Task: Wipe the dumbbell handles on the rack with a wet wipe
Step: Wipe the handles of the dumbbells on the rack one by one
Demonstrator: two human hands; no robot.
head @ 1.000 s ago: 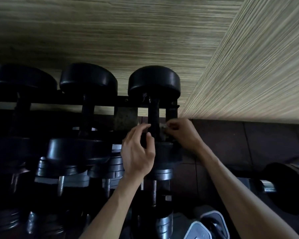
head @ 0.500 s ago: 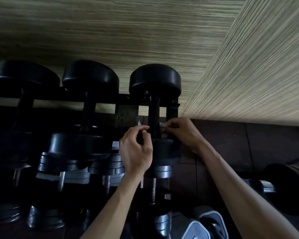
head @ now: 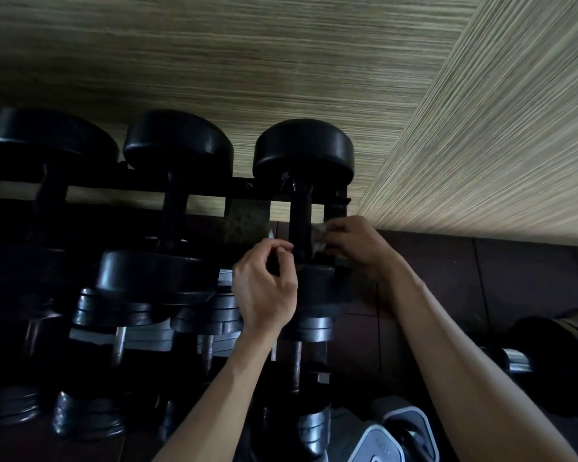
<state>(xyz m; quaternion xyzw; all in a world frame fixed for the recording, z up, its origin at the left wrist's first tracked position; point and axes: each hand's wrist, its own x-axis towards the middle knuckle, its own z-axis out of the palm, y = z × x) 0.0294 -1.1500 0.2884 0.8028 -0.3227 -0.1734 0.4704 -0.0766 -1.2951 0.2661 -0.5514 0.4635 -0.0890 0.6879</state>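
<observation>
Three black dumbbells lie on the top tier of a dark rack (head: pixel 214 190). The rightmost dumbbell (head: pixel 302 151) has a dark handle (head: pixel 300 225) between its round heads. My right hand (head: pixel 359 245) pinches a pale wet wipe (head: pixel 319 235) against the right side of that handle. My left hand (head: pixel 264 288) is at the handle's left side, fingers curled with thumb and fingertips together; whether it holds an end of the wipe is hidden. The wipe's far part is out of sight behind the handle.
Two more black dumbbells (head: pixel 177 151) (head: pixel 52 141) sit left on the same tier. Chrome plate dumbbells (head: pixel 207 320) fill the lower tier. A woven wall (head: pixel 281 61) is behind. Another dumbbell (head: pixel 558 361) lies at the right on dark floor tiles.
Both hands stayed at the rightmost handle. My left fingers have curled in closer to the handle, and the right hand with the wipe has shifted slightly up along it.
</observation>
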